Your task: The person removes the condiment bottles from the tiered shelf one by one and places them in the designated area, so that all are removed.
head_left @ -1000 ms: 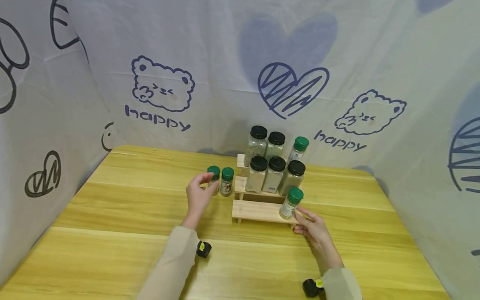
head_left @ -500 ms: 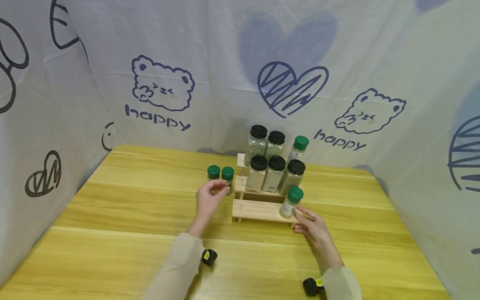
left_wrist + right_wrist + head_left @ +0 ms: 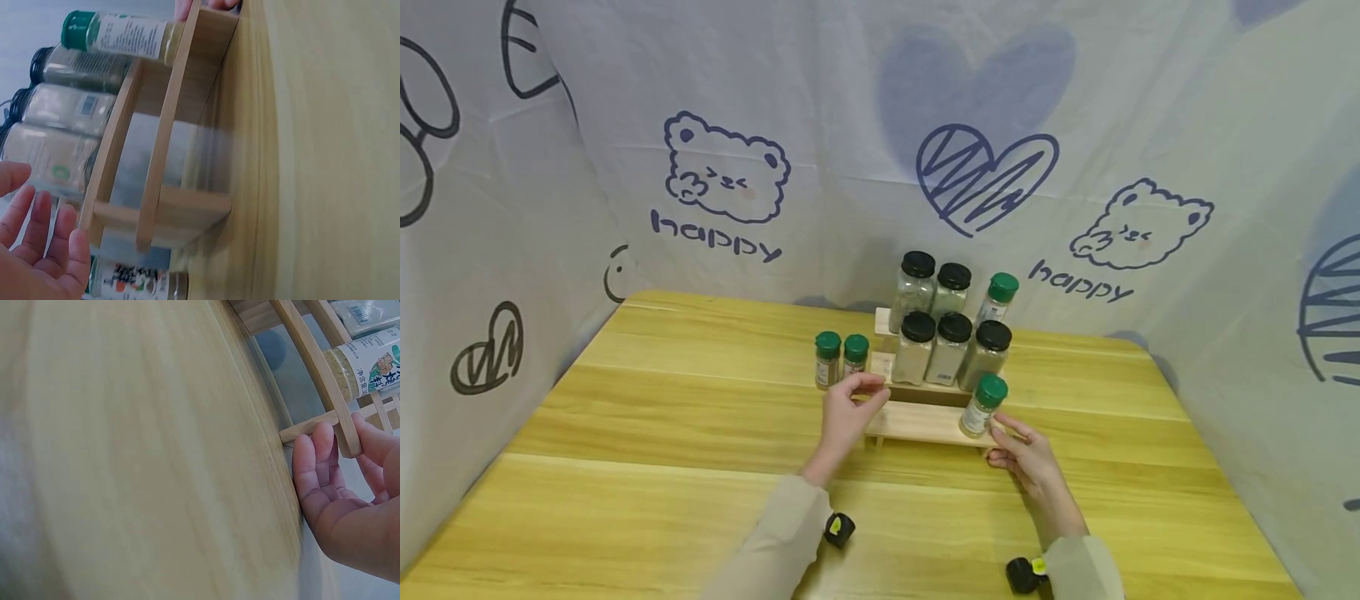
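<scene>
A three-step pale wooden spice rack stands past the middle of the yellow-green wooden table, at about 12 o'clock from the person.

The left hand sits at the rack's 9 o'clock end, fingers relaxed and nearly straight, thumb apart, gripping nothing; the left wrist view shows its fingertips just beside the rack's end frame, and whether they touch it cannot be told. Just past this hand, at its 11 o'clock, two small green-capped glass jars stand on the table: the nearer green-capped jar just beside the rack and the farther green-capped jar next to it at 9 o'clock.

The right hand is at the rack's 3 o'clock end. In the right wrist view its fingers lie straight along the rack's lower rail, touching the wood, with nothing clasped. A green-capped jar with a printed label stands on the lowest step, just at 11 o'clock of this hand.

On the middle step three black-capped glass jars of pale powder stand side by side. On the top step stand two more black-capped jars and, at their 3 o'clock, a tilted green-capped jar.

A white cloth printed with blue bears and hearts hangs around the table.
</scene>
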`<action>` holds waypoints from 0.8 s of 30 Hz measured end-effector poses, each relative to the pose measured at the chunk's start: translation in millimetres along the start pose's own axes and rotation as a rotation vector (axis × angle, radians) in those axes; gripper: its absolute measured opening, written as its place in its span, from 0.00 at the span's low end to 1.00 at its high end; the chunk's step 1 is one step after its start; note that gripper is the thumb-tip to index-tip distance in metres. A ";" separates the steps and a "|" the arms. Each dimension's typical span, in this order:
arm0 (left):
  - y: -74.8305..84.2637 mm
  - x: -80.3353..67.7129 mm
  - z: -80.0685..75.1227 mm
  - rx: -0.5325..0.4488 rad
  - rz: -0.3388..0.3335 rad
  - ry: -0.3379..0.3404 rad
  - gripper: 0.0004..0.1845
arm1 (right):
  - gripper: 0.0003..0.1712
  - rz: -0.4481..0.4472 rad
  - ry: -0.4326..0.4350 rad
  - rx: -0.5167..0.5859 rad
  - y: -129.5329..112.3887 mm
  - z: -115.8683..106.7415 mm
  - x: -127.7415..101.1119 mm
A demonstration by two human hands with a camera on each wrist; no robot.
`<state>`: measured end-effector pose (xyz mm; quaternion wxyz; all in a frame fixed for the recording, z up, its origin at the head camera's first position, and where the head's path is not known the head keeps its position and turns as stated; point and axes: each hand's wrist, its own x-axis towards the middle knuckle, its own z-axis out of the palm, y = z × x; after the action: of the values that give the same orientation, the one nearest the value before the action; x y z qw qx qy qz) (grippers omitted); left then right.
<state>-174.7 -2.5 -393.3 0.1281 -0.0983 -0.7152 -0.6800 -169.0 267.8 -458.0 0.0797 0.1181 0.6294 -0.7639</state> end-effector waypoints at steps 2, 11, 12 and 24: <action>-0.3 -0.7 5.4 -0.007 -0.004 -0.014 0.08 | 0.13 -0.004 0.003 0.000 0.0 -0.2 0.2; 4.0 -2.7 27.3 -0.014 -0.005 -0.079 0.08 | 0.15 0.015 0.000 -0.001 0.3 -2.1 1.7; 4.4 -2.7 29.3 -0.012 -0.007 -0.084 0.08 | 0.16 0.017 0.007 -0.001 0.2 -1.7 1.8; -2.4 -0.3 55.1 -0.054 0.018 -0.180 0.10 | 0.16 0.017 0.002 0.001 1.0 -1.6 2.1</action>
<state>-177.9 52.3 -398.0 0.0668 -0.1686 -0.7043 -0.6864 -170.6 269.2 -459.9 0.0857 0.1242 0.6279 -0.7635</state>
